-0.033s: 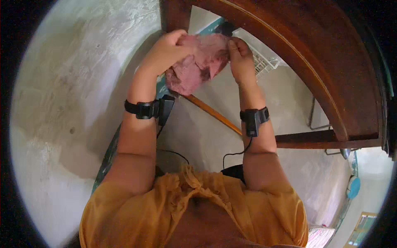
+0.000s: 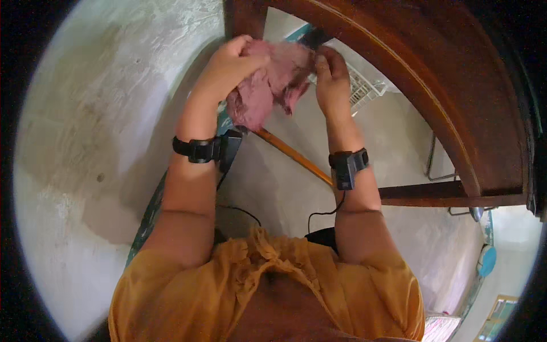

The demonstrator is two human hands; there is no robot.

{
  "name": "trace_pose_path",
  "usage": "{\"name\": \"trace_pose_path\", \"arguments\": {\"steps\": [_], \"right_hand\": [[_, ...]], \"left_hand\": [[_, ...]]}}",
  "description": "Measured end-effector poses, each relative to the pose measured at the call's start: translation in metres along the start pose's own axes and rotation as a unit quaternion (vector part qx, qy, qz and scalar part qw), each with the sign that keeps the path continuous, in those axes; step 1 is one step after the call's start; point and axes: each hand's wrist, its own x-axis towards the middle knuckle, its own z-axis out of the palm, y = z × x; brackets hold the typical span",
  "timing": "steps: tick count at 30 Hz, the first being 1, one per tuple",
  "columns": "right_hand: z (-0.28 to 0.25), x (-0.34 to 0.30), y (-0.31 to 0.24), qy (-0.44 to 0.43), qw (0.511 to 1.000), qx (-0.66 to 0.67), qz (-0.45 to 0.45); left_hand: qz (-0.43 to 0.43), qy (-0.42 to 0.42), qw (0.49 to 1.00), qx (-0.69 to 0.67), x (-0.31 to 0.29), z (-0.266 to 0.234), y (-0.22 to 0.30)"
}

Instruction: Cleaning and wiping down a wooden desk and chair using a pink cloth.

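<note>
A crumpled, dusty-pink cloth [image 2: 250, 102] with darker patches hangs in front of me, near the top of the view. My left hand [image 2: 231, 65] grips its upper left part, with the thumb lying across the fabric. On the other side, the fingers of my right hand [image 2: 332, 80] are pinched together at the cloth's upper right edge. Its lower end dangles freely above the floor, and a loose fold sticks out toward the right hand.
Dark brown wooden furniture [image 2: 456, 85] curves across the upper right. Behind the right hand is a white wire rack [image 2: 364, 88]. An orange-brown stick [image 2: 296, 157] slants below the cloth. A pale wall [image 2: 85, 142] rises at my left. Black devices with cables are strapped to both forearms.
The cloth has bunched up and its right-hand fold has drawn in toward the left. Both hands have shifted only slightly.
</note>
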Motion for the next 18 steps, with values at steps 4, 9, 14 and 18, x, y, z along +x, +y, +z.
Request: {"name": "trace_pose_path", "arguments": {"steps": [4, 9, 14, 18], "right_hand": [[0.059, -0.036, -0.018, 0.07, 0.977, 0.006, -0.201], [0.067, -0.043, 0.013, -0.326, 0.906, 0.27, -0.004], [0.017, -0.023, 0.052, -0.434, 0.849, 0.259, 0.152], [-0.001, -0.015, 0.033, -0.347, 0.847, 0.321, 0.244]], "left_hand": [[0.009, 0.095, 0.953, -0.287, 0.004, 0.005, -0.007], [0.019, 0.0, 0.929, -0.37, 0.0, 0.009, -0.003], [0.04, -0.037, 0.957, -0.285, -0.002, -0.02, -0.005], [-0.041, 0.036, 0.961, 0.271, 0.0, -0.01, -0.002]]}}
